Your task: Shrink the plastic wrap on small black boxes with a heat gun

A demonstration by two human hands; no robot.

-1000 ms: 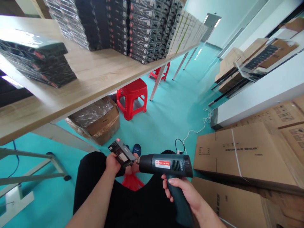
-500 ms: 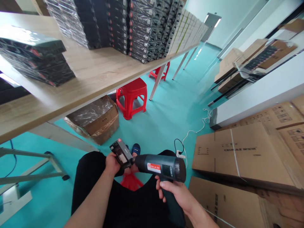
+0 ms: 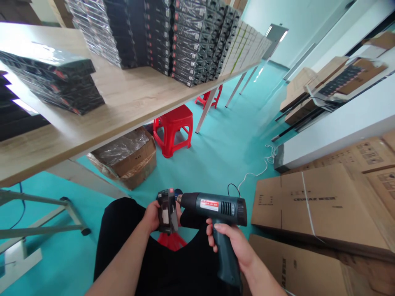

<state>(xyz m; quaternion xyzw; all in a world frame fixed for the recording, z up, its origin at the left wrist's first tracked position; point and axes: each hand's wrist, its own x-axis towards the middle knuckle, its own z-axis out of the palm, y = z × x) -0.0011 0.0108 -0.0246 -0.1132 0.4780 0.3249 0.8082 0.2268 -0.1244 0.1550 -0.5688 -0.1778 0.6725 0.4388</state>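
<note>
My left hand (image 3: 152,216) grips a small black box (image 3: 167,211) by its left side, above my lap. A pale label shows on the box's face and a red patch at its top. My right hand (image 3: 230,242) is wrapped round the handle of a dark heat gun (image 3: 216,205), which carries a red and white sticker. The gun's metal nozzle points left, close beside the box's right side; I cannot tell whether they touch. A dark cable runs from behind the gun.
A wooden table (image 3: 129,96) bears tall stacks of film-wrapped black boxes (image 3: 188,45) and a shorter stack (image 3: 61,82). An open carton (image 3: 138,160) and a red stool (image 3: 175,127) stand below. Large cartons (image 3: 308,197) fill the right; a white cable (image 3: 259,170) lies on the floor.
The black box has turned more upright and shifted slightly right in my left hand. The heat gun has moved a little up and right, its nozzle now nearer the box's upper side.
</note>
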